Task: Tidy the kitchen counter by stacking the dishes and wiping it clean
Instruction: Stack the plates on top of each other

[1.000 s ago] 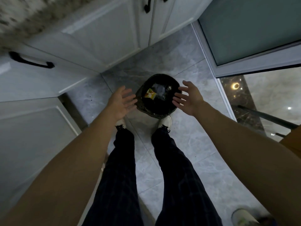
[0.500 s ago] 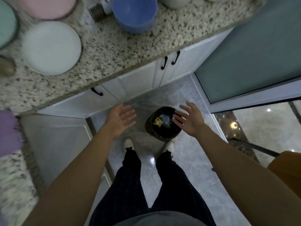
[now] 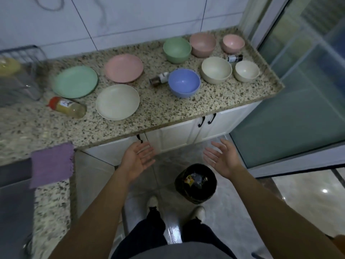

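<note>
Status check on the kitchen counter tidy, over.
Left hand and right hand open, empty. Plates and bowls unstacked, purple cloth unheld. Bottles lying among them.

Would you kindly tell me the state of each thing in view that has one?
left hand: open, empty
right hand: open, empty
cream plate: flat, unstacked
blue bowl: upright, empty
sauce bottle: lying on its side
spice jar: lying on its side
purple cloth: spread out, untouched
bin: unlidded, holding rubbish

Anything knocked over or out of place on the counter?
Yes. Three containers lie on their sides: a red-capped bottle beside the green plate, a small jar by the blue bowl, a dark bottle near the small pink bowl. No spill visible.
</note>
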`<state>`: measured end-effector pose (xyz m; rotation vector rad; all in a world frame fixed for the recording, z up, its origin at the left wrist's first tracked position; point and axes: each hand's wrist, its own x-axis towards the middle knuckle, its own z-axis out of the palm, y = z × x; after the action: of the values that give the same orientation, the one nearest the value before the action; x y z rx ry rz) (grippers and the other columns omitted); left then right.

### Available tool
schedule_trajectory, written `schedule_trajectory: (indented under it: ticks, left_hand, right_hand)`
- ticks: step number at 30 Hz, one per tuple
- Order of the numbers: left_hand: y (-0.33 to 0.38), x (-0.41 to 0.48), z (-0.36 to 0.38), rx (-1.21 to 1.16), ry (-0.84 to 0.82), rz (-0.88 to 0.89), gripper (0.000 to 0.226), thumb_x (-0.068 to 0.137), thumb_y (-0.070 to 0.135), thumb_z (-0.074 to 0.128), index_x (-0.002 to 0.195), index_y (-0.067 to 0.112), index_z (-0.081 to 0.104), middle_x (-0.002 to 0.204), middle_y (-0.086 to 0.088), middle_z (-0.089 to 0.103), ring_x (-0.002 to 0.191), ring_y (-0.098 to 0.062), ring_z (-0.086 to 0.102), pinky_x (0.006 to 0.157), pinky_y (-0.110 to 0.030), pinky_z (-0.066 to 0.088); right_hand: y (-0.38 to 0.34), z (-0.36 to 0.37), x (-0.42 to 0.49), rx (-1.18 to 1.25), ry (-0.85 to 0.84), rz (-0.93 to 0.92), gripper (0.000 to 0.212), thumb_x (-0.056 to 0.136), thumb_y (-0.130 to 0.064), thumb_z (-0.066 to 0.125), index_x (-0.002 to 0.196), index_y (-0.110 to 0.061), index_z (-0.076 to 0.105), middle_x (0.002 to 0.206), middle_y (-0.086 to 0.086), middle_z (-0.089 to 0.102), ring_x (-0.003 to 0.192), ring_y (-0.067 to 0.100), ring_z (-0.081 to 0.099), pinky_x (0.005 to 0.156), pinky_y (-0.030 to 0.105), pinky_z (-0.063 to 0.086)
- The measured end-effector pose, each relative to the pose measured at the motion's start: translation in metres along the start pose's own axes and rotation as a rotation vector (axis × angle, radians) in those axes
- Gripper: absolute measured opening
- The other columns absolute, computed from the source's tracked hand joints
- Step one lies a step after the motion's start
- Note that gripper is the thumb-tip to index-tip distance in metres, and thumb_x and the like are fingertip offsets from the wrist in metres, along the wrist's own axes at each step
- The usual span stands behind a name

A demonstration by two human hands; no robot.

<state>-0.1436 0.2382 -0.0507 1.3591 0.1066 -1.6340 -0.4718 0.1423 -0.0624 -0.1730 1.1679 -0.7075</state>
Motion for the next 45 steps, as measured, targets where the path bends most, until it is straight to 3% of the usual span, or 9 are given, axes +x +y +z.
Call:
schedule_trajectory:
  ticks: [13,19,25,31,34,38,41,45]
  left_hand:
    - [0.078,-0.054,-0.038,-0.102,-0.068,0.224,0.051,0.096,0.042,0.057,0.132,0.008,0.067,0.133,-0.016,0.068,0.126,-0.035,0.063,0.112,-0.052,0.044]
    - [0.106,-0.05,-0.049,-0.12,-0.076,0.238,0.052,0.095,0.042,0.057,0.134,0.007,0.066,0.134,-0.017,0.067,0.128,-0.036,0.062,0.117,-0.055,0.037]
    - [0.124,-0.045,-0.062,-0.181,-0.078,0.241,0.048,0.097,0.039,0.056,0.13,0.007,0.068,0.129,-0.018,0.07,0.122,-0.038,0.064,0.114,-0.055,0.041]
    - [0.137,-0.047,-0.09,-0.205,-0.064,0.221,0.045,0.099,0.037,0.054,0.124,0.003,0.07,0.123,-0.018,0.073,0.116,-0.037,0.065,0.108,-0.051,0.048]
    - [0.145,-0.045,-0.11,-0.228,-0.002,0.243,0.042,0.1,0.034,0.053,0.12,0.002,0.071,0.123,-0.02,0.072,0.116,-0.037,0.065,0.1,-0.048,0.052]
    - [0.155,-0.043,-0.127,-0.255,0.051,0.284,0.04,0.102,0.035,0.049,0.11,0.004,0.074,0.118,-0.017,0.072,0.105,-0.033,0.068,0.103,-0.051,0.049]
    - [0.157,-0.037,-0.132,-0.256,0.074,0.269,0.04,0.102,0.035,0.048,0.111,0.004,0.072,0.119,-0.018,0.071,0.104,-0.032,0.068,0.094,-0.048,0.053]
    - [0.161,-0.026,-0.125,-0.226,0.112,0.249,0.036,0.1,0.031,0.053,0.116,0.003,0.07,0.118,-0.018,0.071,0.106,-0.034,0.067,0.109,-0.054,0.046]
  right_hand:
    - [-0.024,0.1,-0.024,-0.017,-0.151,-0.112,0.055,0.096,-0.048,0.058,0.135,-0.01,0.06,0.137,0.022,0.061,0.127,0.038,0.06,0.114,0.051,0.043]
    - [-0.028,0.128,-0.027,-0.03,-0.157,-0.143,0.05,0.097,-0.047,0.056,0.13,-0.01,0.064,0.135,0.023,0.063,0.126,0.039,0.06,0.108,0.049,0.047]
    - [-0.026,0.151,-0.021,-0.045,-0.145,-0.152,0.057,0.096,-0.047,0.057,0.137,-0.008,0.061,0.136,0.023,0.063,0.125,0.04,0.061,0.109,0.05,0.047]
    - [-0.014,0.175,-0.012,-0.058,-0.123,-0.161,0.053,0.095,-0.046,0.06,0.131,-0.007,0.063,0.134,0.023,0.065,0.123,0.04,0.063,0.11,0.051,0.046]
    - [-0.004,0.189,-0.005,-0.093,-0.115,-0.147,0.049,0.096,-0.044,0.059,0.126,-0.006,0.065,0.134,0.024,0.065,0.123,0.04,0.063,0.111,0.051,0.045]
    - [-0.003,0.205,0.004,-0.153,-0.11,-0.136,0.054,0.098,-0.042,0.056,0.134,-0.003,0.06,0.129,0.024,0.068,0.122,0.04,0.063,0.113,0.052,0.043]
    - [-0.007,0.214,0.01,-0.171,-0.125,-0.127,0.054,0.099,-0.043,0.055,0.134,-0.003,0.06,0.131,0.024,0.066,0.125,0.04,0.062,0.116,0.052,0.041]
    - [-0.018,0.222,0.028,-0.163,-0.137,-0.104,0.055,0.099,-0.045,0.055,0.135,-0.003,0.06,0.132,0.025,0.065,0.125,0.041,0.062,0.116,0.052,0.04]
